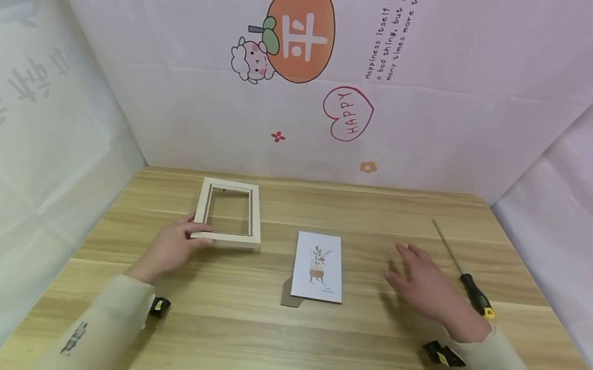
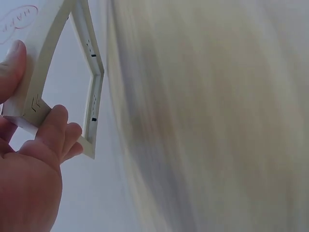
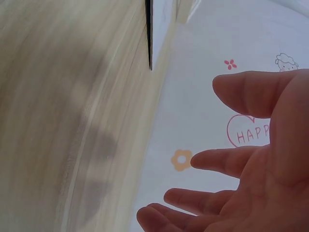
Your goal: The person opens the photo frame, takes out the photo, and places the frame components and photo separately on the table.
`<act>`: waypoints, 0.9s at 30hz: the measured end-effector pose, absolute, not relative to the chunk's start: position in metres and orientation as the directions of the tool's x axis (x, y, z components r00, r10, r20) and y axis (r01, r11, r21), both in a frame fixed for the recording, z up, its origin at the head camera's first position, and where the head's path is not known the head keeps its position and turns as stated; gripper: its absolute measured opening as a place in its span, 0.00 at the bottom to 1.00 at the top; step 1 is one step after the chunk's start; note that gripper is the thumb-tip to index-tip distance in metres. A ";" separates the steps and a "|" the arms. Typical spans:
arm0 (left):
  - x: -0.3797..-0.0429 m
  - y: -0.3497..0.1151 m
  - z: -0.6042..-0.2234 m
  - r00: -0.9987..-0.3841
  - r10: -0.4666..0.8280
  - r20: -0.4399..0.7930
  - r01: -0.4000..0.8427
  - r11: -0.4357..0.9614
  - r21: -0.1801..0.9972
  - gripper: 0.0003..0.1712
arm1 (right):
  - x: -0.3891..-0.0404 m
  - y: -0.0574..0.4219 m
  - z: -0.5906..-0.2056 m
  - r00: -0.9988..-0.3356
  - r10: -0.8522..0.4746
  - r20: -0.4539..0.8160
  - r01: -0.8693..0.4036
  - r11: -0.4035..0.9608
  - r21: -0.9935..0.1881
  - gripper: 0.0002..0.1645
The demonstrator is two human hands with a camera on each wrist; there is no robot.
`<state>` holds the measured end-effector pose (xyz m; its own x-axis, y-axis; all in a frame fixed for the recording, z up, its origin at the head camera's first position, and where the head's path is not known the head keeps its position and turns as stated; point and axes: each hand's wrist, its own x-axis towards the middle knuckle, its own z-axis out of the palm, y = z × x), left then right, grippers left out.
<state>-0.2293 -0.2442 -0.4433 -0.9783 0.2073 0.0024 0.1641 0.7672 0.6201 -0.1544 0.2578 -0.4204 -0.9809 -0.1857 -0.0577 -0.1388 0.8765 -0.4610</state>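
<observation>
A pale, empty picture frame [image 1: 257,216] is on the left of the table, its opening showing wood through it. My left hand [image 1: 169,248] grips its near left corner; in the left wrist view the thumb lies on one side of the frame [image 2: 41,53] and the fingers on the other. Whether the frame touches the table I cannot tell. At the middle lies a white frame backing board [image 1: 317,267] with a printed potted plant, a grey flap showing from under it. My right hand [image 1: 424,284] hovers to its right, fingers spread and holding nothing.
A screwdriver [image 1: 477,295] with a black and yellow handle lies right of my right hand, its shaft pointing to the back. The wooden table [image 1: 218,337] is bounded by a printed cloth [image 1: 190,101] at the back and white cloth on both sides.
</observation>
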 end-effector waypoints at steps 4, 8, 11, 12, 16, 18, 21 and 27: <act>-0.236 -0.251 -0.445 -0.977 0.212 -0.007 0.162 0.767 0.620 0.28 | -0.153 0.261 -0.422 -0.980 -0.186 -0.070 -0.132 0.874 -0.468 0.48; -0.241 -0.257 -0.444 -0.976 0.215 -0.019 0.160 0.778 0.608 0.30 | -0.153 0.263 -0.423 -0.980 -0.183 -0.073 -0.129 0.875 -0.466 0.47; -0.245 -0.261 -0.442 -0.976 0.218 -0.018 0.166 0.791 0.589 0.29 | -0.152 0.264 -0.423 -0.980 -0.179 -0.081 -0.122 0.876 -0.467 0.48; -0.246 -0.262 -0.442 -0.976 0.219 -0.016 0.169 0.795 0.583 0.28 | -0.151 0.264 -0.423 -0.980 -0.179 -0.084 -0.120 0.876 -0.468 0.48; -0.248 -0.265 -0.440 -0.975 0.222 -0.008 0.182 0.819 0.544 0.26 | -0.149 0.265 -0.421 -0.979 -0.178 -0.096 -0.112 0.872 -0.477 0.48; -0.248 -0.266 -0.439 -0.974 0.226 -0.005 0.191 0.832 0.521 0.25 | -0.149 0.266 -0.420 -0.979 -0.177 -0.098 -0.110 0.871 -0.479 0.48; -0.249 -0.267 -0.440 -0.971 0.238 -0.021 0.197 0.847 0.495 0.23 | -0.147 0.266 -0.420 -0.979 -0.176 -0.100 -0.108 0.872 -0.477 0.47; -0.249 -0.269 -0.443 -0.967 0.237 -0.095 0.163 0.859 0.486 0.23 | -0.146 0.268 -0.422 -0.979 -0.180 -0.097 -0.116 0.881 -0.459 0.47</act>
